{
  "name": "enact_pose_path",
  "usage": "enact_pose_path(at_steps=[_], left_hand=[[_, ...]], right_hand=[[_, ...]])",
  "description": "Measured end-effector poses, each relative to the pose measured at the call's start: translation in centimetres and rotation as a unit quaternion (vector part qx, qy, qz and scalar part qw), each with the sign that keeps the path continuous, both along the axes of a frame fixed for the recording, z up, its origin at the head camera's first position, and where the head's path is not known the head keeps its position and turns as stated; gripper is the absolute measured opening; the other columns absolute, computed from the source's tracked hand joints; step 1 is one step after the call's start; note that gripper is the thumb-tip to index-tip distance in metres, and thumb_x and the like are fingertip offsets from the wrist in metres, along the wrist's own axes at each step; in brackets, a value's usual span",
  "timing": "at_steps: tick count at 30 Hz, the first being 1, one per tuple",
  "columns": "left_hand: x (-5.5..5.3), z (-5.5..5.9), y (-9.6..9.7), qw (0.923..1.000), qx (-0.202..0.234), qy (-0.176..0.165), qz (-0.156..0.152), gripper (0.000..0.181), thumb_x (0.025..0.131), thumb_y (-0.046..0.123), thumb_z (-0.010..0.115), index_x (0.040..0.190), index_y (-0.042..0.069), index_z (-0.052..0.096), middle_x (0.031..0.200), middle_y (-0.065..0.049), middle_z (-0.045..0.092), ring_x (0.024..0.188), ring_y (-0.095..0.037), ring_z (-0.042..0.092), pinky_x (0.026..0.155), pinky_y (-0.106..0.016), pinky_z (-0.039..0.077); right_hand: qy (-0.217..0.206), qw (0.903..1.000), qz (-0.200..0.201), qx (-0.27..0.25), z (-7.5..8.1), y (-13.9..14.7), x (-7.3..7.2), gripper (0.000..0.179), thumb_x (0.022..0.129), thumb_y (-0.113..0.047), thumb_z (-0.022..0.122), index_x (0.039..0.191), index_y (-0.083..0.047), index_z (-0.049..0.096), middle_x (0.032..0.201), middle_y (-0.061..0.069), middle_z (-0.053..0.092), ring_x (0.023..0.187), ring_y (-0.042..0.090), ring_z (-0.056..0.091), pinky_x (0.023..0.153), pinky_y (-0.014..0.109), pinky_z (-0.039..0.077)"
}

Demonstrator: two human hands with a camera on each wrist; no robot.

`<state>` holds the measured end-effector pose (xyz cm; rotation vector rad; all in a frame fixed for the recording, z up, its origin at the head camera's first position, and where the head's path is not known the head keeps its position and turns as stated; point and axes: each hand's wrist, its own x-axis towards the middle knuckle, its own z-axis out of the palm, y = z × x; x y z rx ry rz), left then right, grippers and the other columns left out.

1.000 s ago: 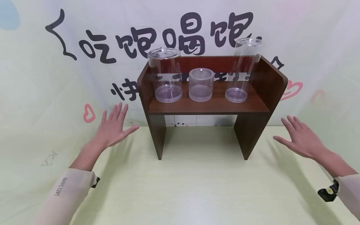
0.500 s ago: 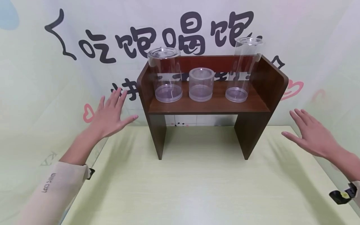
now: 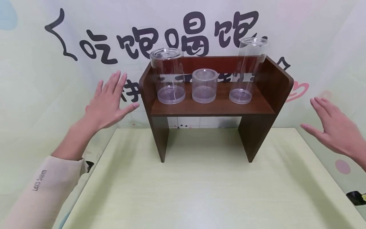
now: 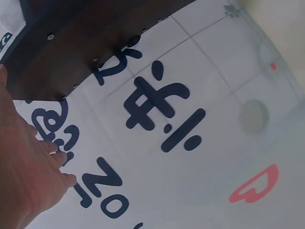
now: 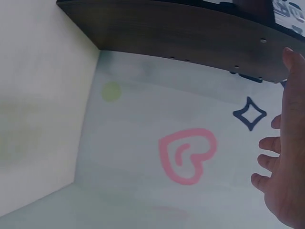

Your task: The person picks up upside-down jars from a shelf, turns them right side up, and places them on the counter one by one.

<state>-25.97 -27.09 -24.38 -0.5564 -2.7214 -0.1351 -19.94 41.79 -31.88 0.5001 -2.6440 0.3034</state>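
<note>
A dark brown wooden shelf (image 3: pixel 211 109) stands at the back of the table, bearing three clear lidded jars. The wide jar (image 3: pixel 170 78) is on the left, a short jar (image 3: pixel 204 86) in the middle and a tall slim jar (image 3: pixel 244 76) on the right. Left of the shelf my left hand (image 3: pixel 105 105) hovers in the air, fingers straight and thumb spread, holding nothing. My right hand (image 3: pixel 337 127) is raised likewise on the other side, fingers extended, apart from the shelf. Each wrist view shows a hand beside the shelf's outer side panel (image 4: pixel 71 52).
The pale table (image 3: pixel 194 190) reaches under the shelf and toward the front. Close behind hangs a white printed cloth (image 3: pixel 94 19) with dark lettering and pink hearts, continuing along both sides. A black wrist device (image 3: pixel 355 197) shows at the right edge.
Both hands have risen in the head view; the left drifts slightly leftward and the right moves outward to the right. The shelf and jars stay put.
</note>
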Motion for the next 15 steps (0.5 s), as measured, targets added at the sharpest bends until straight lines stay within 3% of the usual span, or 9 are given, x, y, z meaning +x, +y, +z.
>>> enact_pose_path(at_steps=[5,15], left_hand=[[0.1,1.3,0.7,0.9996,0.001,0.023,-0.014,0.101,0.101,0.071,0.044,0.171,0.013,-0.001,0.178,-0.015,0.000,0.165,-0.034,0.001,0.131,-0.060,-0.004],[-0.2,3.5,3.0,0.9988,-0.022,0.032,-0.030,0.101,0.102,0.076,0.038,0.171,0.013,-0.001,0.179,-0.010,-0.001,0.165,-0.030,-0.003,0.132,-0.054,-0.008]], right_hand=[[0.031,0.9994,0.014,-0.008,2.1,-0.2,0.2,0.080,0.108,-0.040,0.054,0.165,0.006,0.021,0.168,0.034,0.024,0.161,0.044,0.015,0.134,0.045,0.005],[0.089,0.9946,0.003,-0.055,6.2,-2.5,0.4,0.092,0.105,-0.066,0.044,0.165,0.001,0.026,0.168,0.031,0.028,0.159,0.046,0.021,0.134,0.049,0.009]])
